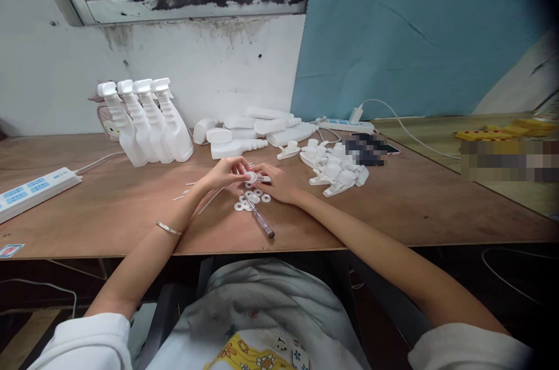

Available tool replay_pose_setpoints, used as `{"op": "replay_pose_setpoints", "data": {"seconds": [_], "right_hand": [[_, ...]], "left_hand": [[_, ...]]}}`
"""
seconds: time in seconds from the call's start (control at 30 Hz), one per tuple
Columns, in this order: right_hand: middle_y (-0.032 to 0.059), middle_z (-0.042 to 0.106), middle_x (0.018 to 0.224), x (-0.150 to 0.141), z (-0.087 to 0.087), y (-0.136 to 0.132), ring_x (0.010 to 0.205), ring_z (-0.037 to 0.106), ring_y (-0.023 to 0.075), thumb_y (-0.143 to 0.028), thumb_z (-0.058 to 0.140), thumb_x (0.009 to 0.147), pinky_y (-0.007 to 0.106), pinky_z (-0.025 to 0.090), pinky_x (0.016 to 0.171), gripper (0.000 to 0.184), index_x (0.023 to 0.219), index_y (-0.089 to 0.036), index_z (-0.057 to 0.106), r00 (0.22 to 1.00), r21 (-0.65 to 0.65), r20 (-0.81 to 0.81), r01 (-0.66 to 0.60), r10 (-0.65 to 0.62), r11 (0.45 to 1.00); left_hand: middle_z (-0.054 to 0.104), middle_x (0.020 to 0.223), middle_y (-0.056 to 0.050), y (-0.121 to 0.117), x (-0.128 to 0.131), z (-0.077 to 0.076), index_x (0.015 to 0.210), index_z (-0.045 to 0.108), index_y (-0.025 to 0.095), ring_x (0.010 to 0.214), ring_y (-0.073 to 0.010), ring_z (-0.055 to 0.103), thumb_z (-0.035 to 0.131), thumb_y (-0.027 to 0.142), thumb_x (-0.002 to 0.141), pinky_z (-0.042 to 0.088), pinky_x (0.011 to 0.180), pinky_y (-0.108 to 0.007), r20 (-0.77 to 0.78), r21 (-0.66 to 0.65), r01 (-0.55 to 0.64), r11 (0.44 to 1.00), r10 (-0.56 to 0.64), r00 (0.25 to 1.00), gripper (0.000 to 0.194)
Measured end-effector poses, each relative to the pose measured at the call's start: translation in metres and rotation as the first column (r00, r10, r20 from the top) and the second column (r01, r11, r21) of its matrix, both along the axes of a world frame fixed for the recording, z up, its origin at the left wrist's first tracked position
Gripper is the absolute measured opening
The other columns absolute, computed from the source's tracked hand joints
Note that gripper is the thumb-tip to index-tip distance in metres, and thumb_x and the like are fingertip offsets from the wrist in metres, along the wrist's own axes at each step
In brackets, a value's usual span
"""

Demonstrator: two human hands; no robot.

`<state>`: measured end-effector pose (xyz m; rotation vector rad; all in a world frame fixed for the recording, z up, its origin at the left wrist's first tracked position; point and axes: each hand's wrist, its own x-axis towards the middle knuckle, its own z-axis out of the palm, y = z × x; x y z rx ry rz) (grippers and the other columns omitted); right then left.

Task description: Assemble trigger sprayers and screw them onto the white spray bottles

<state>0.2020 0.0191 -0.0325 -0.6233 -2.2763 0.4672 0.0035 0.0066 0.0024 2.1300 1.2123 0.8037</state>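
Over the middle of the table, my left hand (227,173) and my right hand (279,183) are together, fingers closed on a white spray trigger head (251,177). Its round collar faces me, and fingers partly cover the rest. Just below lie several flat white ring washers (266,198). A screwdriver (262,222) with a clear handle rests among them, its tip pointing away from me. Thin white tubes (211,200) lie beside and under my left forearm. To the right of my right hand is a pile of white spray trigger heads (334,167).
Several white spray bottles (168,128) with heads fitted stand at the back left. White bottles without heads (238,147) lie along the wall. A power strip (37,190) sits at the left, another power strip (343,124) at the back right, near a dark phone (384,151).
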Motion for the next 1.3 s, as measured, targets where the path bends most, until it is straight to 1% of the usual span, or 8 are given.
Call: {"op": "replay_pose_setpoints", "data": {"seconds": [0.27,0.43,0.6,0.8,0.9,1.07,1.17,1.3], "right_hand": [[0.0028,0.060,0.108,0.002,0.002,-0.002,0.098,0.057,0.0171,-0.033,0.053,0.081,0.032,0.045,0.082,0.027,0.105,-0.022,0.052,0.999,-0.041,0.017,0.029,-0.028,0.999],[0.0038,0.061,0.105,0.002,0.004,-0.003,0.092,0.060,0.0164,-0.035,0.050,0.082,0.031,0.047,0.078,0.027,0.106,-0.022,0.049,1.000,-0.100,-0.010,0.025,-0.026,0.995],[0.0045,0.061,0.105,0.002,-0.002,0.003,0.089,0.061,0.0153,-0.031,0.045,0.085,0.032,0.046,0.078,0.028,0.112,-0.022,0.043,0.999,-0.113,-0.021,0.047,-0.050,0.992],[0.0040,0.063,0.099,0.003,-0.003,0.004,0.088,0.060,0.0169,-0.023,0.037,0.087,0.030,0.044,0.075,0.022,0.108,-0.022,0.044,0.995,0.029,0.041,0.091,-0.092,0.995],[0.0039,0.063,0.093,0.004,-0.001,0.004,0.079,0.060,0.0170,-0.021,0.034,0.087,0.029,0.043,0.070,0.020,0.102,-0.021,0.048,0.986,0.136,0.106,0.116,-0.130,0.984],[0.0037,0.063,0.088,0.006,-0.001,0.002,0.073,0.058,0.0167,-0.026,0.044,0.082,0.026,0.040,0.065,0.020,0.101,-0.020,0.049,0.975,0.283,0.139,0.128,-0.173,0.951],[0.0036,0.063,0.089,0.006,-0.001,0.003,0.073,0.058,0.0160,-0.027,0.045,0.082,0.025,0.039,0.064,0.019,0.099,-0.020,0.051,0.973,0.321,0.145,0.122,-0.177,0.939],[0.0029,0.063,0.089,0.007,-0.001,0.005,0.074,0.058,0.0152,-0.026,0.045,0.082,0.023,0.039,0.063,0.020,0.100,-0.021,0.052,0.974,0.321,0.168,0.089,-0.149,0.943]], "left_hand": [[0.052,0.065,0.002,-0.001,0.007,-0.002,0.081,0.054,0.015,0.055,-0.0077,0.045,0.066,0.035,0.066,0.036,0.051,-0.019,0.012,0.024,-0.041,0.999,0.041,0.999,0.028],[0.056,0.081,0.000,-0.003,0.006,0.000,0.083,0.052,0.016,0.062,-0.0083,0.047,0.067,0.039,0.065,0.039,0.056,-0.021,0.034,0.075,0.011,0.997,-0.014,0.999,0.033],[0.057,0.086,-0.001,0.002,0.002,-0.007,0.088,0.050,0.017,0.074,-0.0121,0.052,0.068,0.037,0.063,0.042,0.066,-0.024,-0.012,0.157,0.050,0.986,-0.049,0.999,0.037],[0.059,0.076,0.001,0.007,0.001,-0.011,0.076,0.053,0.017,0.073,-0.0132,0.053,0.067,0.038,0.065,0.040,0.069,-0.025,-0.081,0.271,0.017,0.962,0.005,0.997,0.028],[0.062,0.077,0.000,0.008,0.003,-0.012,0.071,0.056,0.017,0.074,-0.0145,0.052,0.065,0.041,0.068,0.038,0.071,-0.026,-0.152,0.354,0.031,0.935,0.024,0.988,0.026],[0.064,0.076,-0.002,0.008,0.005,-0.013,0.073,0.060,0.019,0.076,-0.0165,0.052,0.063,0.043,0.070,0.036,0.075,-0.028,-0.240,0.438,0.054,0.897,0.058,0.969,0.025],[0.064,0.078,-0.003,0.007,0.005,-0.013,0.074,0.061,0.019,0.080,-0.0179,0.053,0.062,0.047,0.071,0.034,0.076,-0.029,-0.290,0.490,0.074,0.869,0.082,0.953,0.028],[0.065,0.079,-0.003,0.007,0.004,-0.014,0.074,0.061,0.019,0.081,-0.0176,0.054,0.059,0.049,0.073,0.034,0.076,-0.028,-0.317,0.530,0.116,0.840,0.069,0.946,0.030]]}}
